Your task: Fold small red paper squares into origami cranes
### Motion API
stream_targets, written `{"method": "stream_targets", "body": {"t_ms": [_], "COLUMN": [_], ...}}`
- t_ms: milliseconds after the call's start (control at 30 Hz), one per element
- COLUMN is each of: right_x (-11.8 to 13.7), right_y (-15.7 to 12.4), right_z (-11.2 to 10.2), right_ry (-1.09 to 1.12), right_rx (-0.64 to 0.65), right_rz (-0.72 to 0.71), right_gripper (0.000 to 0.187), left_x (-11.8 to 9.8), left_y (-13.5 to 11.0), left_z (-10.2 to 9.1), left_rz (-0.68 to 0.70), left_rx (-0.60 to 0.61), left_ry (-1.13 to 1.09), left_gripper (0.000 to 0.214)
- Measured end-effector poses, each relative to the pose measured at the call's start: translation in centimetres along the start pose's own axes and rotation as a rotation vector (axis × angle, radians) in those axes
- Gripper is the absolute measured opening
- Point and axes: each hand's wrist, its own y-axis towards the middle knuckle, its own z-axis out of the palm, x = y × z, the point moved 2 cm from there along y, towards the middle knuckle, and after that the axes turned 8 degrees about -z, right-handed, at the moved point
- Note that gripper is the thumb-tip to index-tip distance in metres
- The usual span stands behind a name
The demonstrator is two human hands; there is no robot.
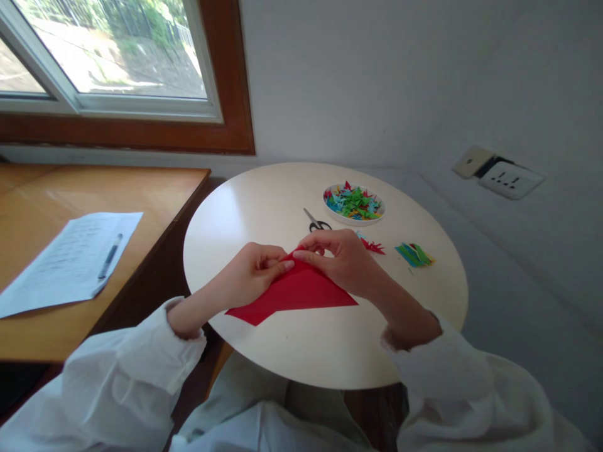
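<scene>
Centrally, a folded red paper sheet [294,292] lies flat on the round cream table [264,207], near its near edge. Left hand [254,267] curled, fingertips pinching the paper's far tip. Right hand [342,257] curled over the same tip, fingertips pressing it; both hands meet there. Just beyond the right hand: small black-handled scissors [316,222]. Farther right: white shallow dish of small coloured folded paper pieces [354,204]. Right of hands: a small red folded piece [373,246], then loose green and blue paper strips [414,254].
</scene>
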Motion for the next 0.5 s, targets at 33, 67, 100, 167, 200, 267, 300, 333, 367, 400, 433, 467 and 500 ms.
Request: {"method": "stream_targets", "body": {"t_ms": [33,67,100,167,200,267,300,333,367,400,433,467,500], "right_x": [0.1,0.2,0.3,0.4,0.5,0.5,0.4,0.4,0.2,0.1,-0.2,-0.5,-0.8], "right_y": [0.0,0.1,0.1,0.2,0.2,0.1,0.1,0.0,0.0,0.0,-0.1,-0.1,-0.1], "right_z": [0.0,-0.1,-0.1,-0.1,-0.1,0.0,0.1,0.1,0.1,0.0,-0.3,-0.6,-1.1], "right_ry": [0.008,0.013,0.014,0.001,-0.006,-0.001,0.011,0.025,0.033,0.036,0.033,0.033,0.034], "right_rx": [0.000,0.001,0.005,0.019,0.025,0.029,0.032,0.034,0.033,0.026,0.008,-0.025,-0.069], "right_rz": [-0.010,-0.022,-0.034,-0.044,-0.043,-0.030,-0.021,-0.012,-0.006,-0.004,-0.004,0.000,0.004], "right_gripper": [0.010,0.009,0.009,0.009,0.010,0.011,0.011,0.011,0.011,0.010,0.010,0.010,0.010], "left_x": [0.0,0.1,0.1,0.2,0.2,0.2,0.2,0.2,0.1,0.1,0.0,0.0,0.0], "left_y": [0.0,0.1,0.1,0.1,0.1,0.0,0.0,0.0,0.0,0.0,0.0,-0.1,-0.1], "left_z": [0.0,0.0,0.1,0.1,0.1,0.1,0.2,0.2,0.2,0.2,0.2,0.2,0.2], "left_rz": [0.005,0.010,0.013,0.016,0.017,0.017,0.018,0.017,0.018,0.017,0.014,0.005,-0.012], "left_rx": [0.006,0.014,0.024,0.035,0.041,0.047,0.048,0.046,0.043,0.039,0.041,0.053,0.070], "left_ry": [-0.001,-0.002,-0.003,0.000,0.002,0.011,0.017,0.023,0.028,0.028,0.020,0.004,-0.017], "left_gripper": [0.033,0.033,0.033,0.032,0.032,0.032,0.032,0.032,0.033,0.033,0.033,0.034,0.034]}}
